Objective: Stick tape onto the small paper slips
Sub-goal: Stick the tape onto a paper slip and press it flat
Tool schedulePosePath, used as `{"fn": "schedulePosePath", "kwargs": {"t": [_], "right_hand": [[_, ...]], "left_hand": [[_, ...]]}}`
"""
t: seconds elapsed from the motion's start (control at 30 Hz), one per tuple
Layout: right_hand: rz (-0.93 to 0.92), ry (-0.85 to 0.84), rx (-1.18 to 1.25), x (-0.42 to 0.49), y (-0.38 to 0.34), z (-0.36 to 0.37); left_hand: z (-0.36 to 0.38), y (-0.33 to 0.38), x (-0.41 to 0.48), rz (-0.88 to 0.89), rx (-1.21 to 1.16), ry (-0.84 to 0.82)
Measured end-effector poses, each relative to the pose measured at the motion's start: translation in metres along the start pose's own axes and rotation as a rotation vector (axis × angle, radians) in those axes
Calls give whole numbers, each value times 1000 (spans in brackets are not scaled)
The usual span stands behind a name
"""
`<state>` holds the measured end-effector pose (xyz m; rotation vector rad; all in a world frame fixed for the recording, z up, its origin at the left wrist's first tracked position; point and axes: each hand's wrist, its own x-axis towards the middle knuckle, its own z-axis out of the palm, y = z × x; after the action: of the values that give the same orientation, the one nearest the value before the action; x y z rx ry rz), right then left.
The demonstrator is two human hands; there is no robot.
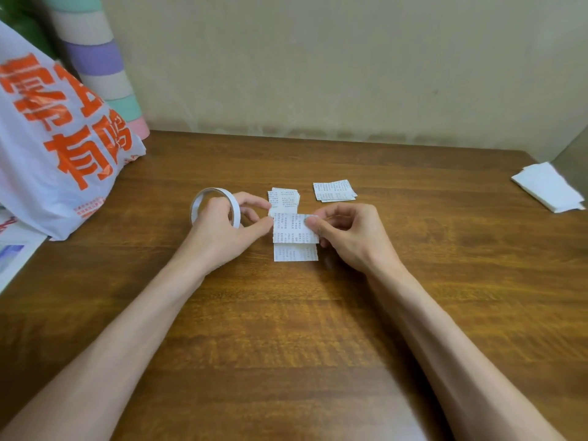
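The table (302, 345) lies open at the middle of its near edge and along its far edge. A plastic bag (57, 148) crowds the left edge, a striped roll (101, 65) stands by the far left corner, and folded white paper (549, 187) sits at the right edge. Mid-table, the left hand (222, 233) gripping the tape roll (211, 190), the right hand (353, 237) pinching a slip (296, 230), and just beyond them a slip stack (283, 197) and a second slip stack (334, 190) block the way.

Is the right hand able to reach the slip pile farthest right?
Probably yes: the pile lies just beyond the right hand, bare table between, though it pinches a slip now.
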<state>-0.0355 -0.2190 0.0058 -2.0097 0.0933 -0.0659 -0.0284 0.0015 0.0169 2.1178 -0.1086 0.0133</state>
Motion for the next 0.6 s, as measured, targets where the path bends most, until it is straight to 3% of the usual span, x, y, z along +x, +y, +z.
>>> {"fn": "schedulePosePath", "kwargs": {"t": [0.6], "right_hand": [[31, -98, -36, 1, 1, -4]], "left_hand": [[-4, -9, 6, 41, 84, -79]]}}
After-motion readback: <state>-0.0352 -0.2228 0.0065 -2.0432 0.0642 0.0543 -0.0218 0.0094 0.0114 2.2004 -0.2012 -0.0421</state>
